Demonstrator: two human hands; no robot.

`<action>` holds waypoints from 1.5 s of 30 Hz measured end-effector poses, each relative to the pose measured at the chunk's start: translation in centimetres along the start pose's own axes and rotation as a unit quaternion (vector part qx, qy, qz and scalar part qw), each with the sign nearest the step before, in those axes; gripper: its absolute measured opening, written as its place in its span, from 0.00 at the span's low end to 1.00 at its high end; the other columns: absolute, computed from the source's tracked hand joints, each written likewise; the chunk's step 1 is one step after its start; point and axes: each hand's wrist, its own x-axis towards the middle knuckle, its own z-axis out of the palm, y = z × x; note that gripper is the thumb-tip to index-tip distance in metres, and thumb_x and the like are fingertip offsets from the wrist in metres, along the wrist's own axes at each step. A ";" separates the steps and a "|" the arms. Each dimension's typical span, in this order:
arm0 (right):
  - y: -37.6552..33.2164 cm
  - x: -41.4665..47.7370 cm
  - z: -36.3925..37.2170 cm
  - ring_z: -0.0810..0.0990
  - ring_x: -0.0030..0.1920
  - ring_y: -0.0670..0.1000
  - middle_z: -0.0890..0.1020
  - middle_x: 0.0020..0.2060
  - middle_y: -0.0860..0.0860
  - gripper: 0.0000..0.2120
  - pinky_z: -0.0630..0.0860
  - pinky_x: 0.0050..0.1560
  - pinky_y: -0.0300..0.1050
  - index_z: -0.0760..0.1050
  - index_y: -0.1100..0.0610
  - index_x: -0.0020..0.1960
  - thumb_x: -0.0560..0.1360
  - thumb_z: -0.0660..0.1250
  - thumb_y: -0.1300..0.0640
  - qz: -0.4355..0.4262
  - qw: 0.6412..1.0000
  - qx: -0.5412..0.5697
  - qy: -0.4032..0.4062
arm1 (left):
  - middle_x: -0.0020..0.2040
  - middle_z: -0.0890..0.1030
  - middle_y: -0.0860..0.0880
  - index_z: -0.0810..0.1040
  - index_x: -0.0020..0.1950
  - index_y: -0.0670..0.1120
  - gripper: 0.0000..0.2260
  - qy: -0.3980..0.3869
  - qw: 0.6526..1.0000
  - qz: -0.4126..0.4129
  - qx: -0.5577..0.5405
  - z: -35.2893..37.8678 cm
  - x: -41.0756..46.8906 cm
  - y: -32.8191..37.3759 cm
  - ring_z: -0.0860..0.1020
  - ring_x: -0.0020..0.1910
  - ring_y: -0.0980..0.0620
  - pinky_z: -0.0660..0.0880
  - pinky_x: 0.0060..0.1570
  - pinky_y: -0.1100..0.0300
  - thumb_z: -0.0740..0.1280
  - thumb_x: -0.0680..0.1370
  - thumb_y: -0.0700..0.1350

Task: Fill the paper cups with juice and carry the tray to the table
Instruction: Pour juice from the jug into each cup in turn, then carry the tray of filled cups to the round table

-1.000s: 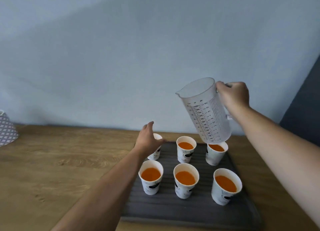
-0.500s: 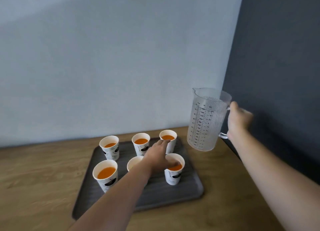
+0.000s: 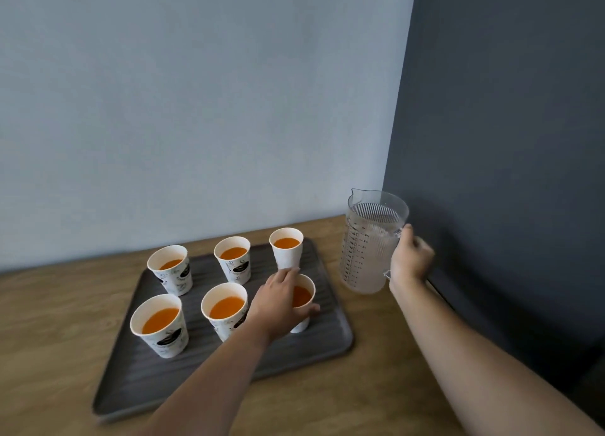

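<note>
A dark grey ribbed tray point(image 3: 157, 380) lies on the wooden counter point(image 3: 49, 321). Several white paper cups with orange juice stand on it in two rows, among them the back right cup point(image 3: 287, 250) and the front left cup point(image 3: 160, 326). My left hand point(image 3: 280, 301) is spread over the front right cup point(image 3: 302, 296), thumb curled by its near side, partly hiding it. My right hand point(image 3: 409, 259) grips the handle of a clear, empty measuring jug point(image 3: 366, 249). The jug is upright, right of the tray, low at the counter; contact with the wood is unclear.
A pale blue wall point(image 3: 196, 108) runs along the back of the counter. A dark grey wall point(image 3: 507, 173) closes the right side, just behind the jug. Bare wood shows left of the tray and in front of the jug.
The jug went from tilted above the back right cups to upright and low at the tray's right. My left hand moved from the back left cup to the front right one.
</note>
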 end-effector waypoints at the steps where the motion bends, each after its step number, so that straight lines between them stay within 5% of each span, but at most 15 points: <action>1: 0.3 0.0 0.1 0.76 0.36 0.55 0.78 0.33 0.56 0.14 0.72 0.37 0.49 0.80 0.59 0.40 0.78 0.62 0.53 0.002 1.000 -0.002 -0.001 | 0.73 0.65 0.51 0.59 0.75 0.49 0.36 0.004 1.000 -0.001 -0.003 0.1 0.0 0.0 0.65 0.71 0.50 0.67 0.68 0.53 0.67 0.72 0.61; 9: 1.3 0.3 0.0 0.78 0.40 0.53 0.80 0.37 0.54 0.16 0.69 0.40 0.43 0.82 0.64 0.46 0.78 0.62 0.53 0.005 1.000 -0.010 -0.002 | 0.74 0.64 0.52 0.58 0.76 0.51 0.35 0.017 1.000 -0.005 -0.020 0.5 -0.1 -0.2 0.64 0.72 0.51 0.67 0.68 0.54 0.68 0.73 0.58; 15: 1.1 0.7 0.1 0.81 0.42 0.60 0.81 0.37 0.54 0.16 0.80 0.44 0.58 0.82 0.57 0.43 0.78 0.61 0.49 -0.003 0.998 -0.056 -0.012 | 0.74 0.64 0.52 0.58 0.75 0.51 0.35 0.014 0.999 -0.008 -0.033 0.3 -0.1 -0.1 0.64 0.71 0.51 0.67 0.68 0.55 0.69 0.73 0.57; 20: 1.2 1.1 -0.2 0.79 0.46 0.61 0.79 0.40 0.53 0.19 0.75 0.54 0.62 0.76 0.58 0.46 0.79 0.57 0.43 -0.003 0.992 -0.119 -0.040 | 0.74 0.64 0.51 0.58 0.75 0.51 0.37 0.005 1.000 -0.009 -0.020 0.1 -0.2 0.0 0.64 0.72 0.50 0.66 0.69 0.53 0.70 0.72 0.58; 24: 1.3 0.5 -1.6 0.74 0.55 0.60 0.79 0.48 0.57 0.23 0.65 0.57 0.56 0.75 0.61 0.49 0.73 0.58 0.41 -0.188 0.963 -0.189 0.031 | 0.75 0.62 0.52 0.57 0.76 0.51 0.40 -0.001 1.000 0.000 -0.003 -0.9 -0.3 0.5 0.62 0.73 0.50 0.64 0.70 0.51 0.70 0.70 0.62; 27: 0.7 -1.1 -2.1 0.74 0.42 0.56 0.78 0.39 0.57 0.15 0.69 0.44 0.50 0.74 0.63 0.43 0.73 0.62 0.50 -0.377 0.916 -0.137 -0.013 | 0.75 0.62 0.51 0.57 0.76 0.51 0.41 0.031 0.999 0.016 0.011 -2.6 -0.4 0.5 0.61 0.73 0.50 0.62 0.71 0.52 0.70 0.69 0.63; 31: 0.1 -4.5 -1.1 0.65 0.29 0.46 0.71 0.25 0.49 0.12 0.62 0.35 0.41 0.71 0.59 0.33 0.74 0.63 0.56 -0.480 0.856 -0.128 -0.146 | 0.74 0.64 0.51 0.59 0.75 0.51 0.39 0.078 0.997 0.003 0.009 -6.3 -1.0 -0.4 0.63 0.72 0.50 0.63 0.70 0.52 0.69 0.70 0.63; 34: 1.3 -6.2 0.0 0.69 0.26 0.52 0.71 0.23 0.50 0.14 0.65 0.29 0.45 0.68 0.56 0.32 0.75 0.65 0.58 -0.415 0.850 -0.209 -0.247 | 0.73 0.65 0.49 0.62 0.74 0.50 0.34 0.149 0.988 -0.037 -0.008 -9.2 -2.1 -2.9 0.67 0.70 0.48 0.66 0.68 0.51 0.68 0.72 0.61; 37: 2.9 -6.9 0.9 0.76 0.33 0.52 0.79 0.32 0.52 0.08 0.70 0.33 0.45 0.75 0.56 0.39 0.76 0.64 0.57 -0.325 0.833 -0.327 -0.306 | 0.71 0.67 0.47 0.65 0.72 0.47 0.30 0.213 0.970 -0.109 -0.038 -11.7 -3.6 -6.9 0.67 0.70 0.47 0.65 0.68 0.52 0.68 0.74 0.57; 39: 3.4 -7.4 1.8 0.80 0.48 0.53 0.83 0.49 0.54 0.09 0.74 0.44 0.46 0.77 0.55 0.55 0.78 0.62 0.56 -0.261 0.814 -0.382 -0.352 | 0.70 0.68 0.46 0.66 0.72 0.46 0.29 0.231 0.957 -0.168 -0.049 -12.7 -4.9 -10.2 0.67 0.70 0.47 0.65 0.68 0.52 0.67 0.75 0.57; 41: 3.6 -7.8 3.0 0.74 0.64 0.56 0.76 0.65 0.55 0.19 0.71 0.60 0.50 0.69 0.56 0.70 0.80 0.59 0.54 -0.176 0.802 -0.408 -0.399 | 0.68 0.71 0.44 0.68 0.71 0.44 0.28 0.236 0.944 -0.225 -0.060 -12.9 -6.1 -13.4 0.68 0.69 0.45 0.65 0.66 0.51 0.68 0.75 0.56; 45: 4.1 -7.0 5.4 0.62 0.73 0.59 0.66 0.74 0.57 0.23 0.62 0.71 0.55 0.61 0.55 0.75 0.82 0.55 0.50 -0.052 0.805 -0.406 -0.430 | 0.65 0.74 0.41 0.71 0.68 0.41 0.26 0.213 0.924 -0.303 -0.096 -11.7 -7.6 -18.2 0.71 0.65 0.43 0.68 0.64 0.51 0.67 0.75 0.55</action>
